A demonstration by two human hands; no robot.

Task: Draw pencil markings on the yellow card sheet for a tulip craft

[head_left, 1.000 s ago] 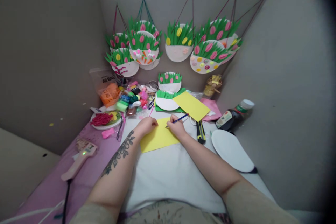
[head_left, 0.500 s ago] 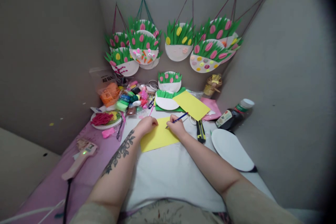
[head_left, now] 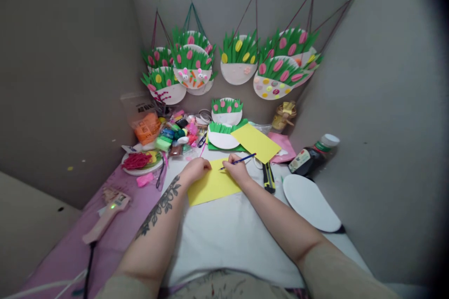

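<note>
A sheet of yellow paper [head_left: 210, 189] lies flat on the white cloth in front of me. My left hand [head_left: 197, 168] rests on its upper left part, fingers curled in and pressed down on the sheet. In my right hand [head_left: 235, 169] is a dark blue pencil [head_left: 242, 159], pinched near its point. The pencil slants up to the right, its tip at the paper between both hands. A second yellow sheet [head_left: 257, 142] lies behind my right hand, and a yellow-and-black box cutter [head_left: 268, 177] is just right of that hand.
Paper-plate baskets with paper grass [head_left: 238, 63] hang along the back wall. At left are a pink glue gun [head_left: 107, 217], red yarn [head_left: 136, 160] and packets of coloured clay [head_left: 168, 135]. A dark bottle [head_left: 312, 155] and a cut white plate [head_left: 310, 201] sit at right.
The pencil leans lower to the right, and its tip has shifted slightly left over the paper. My left hand stays in place on the sheet. The view has tilted up a little.
</note>
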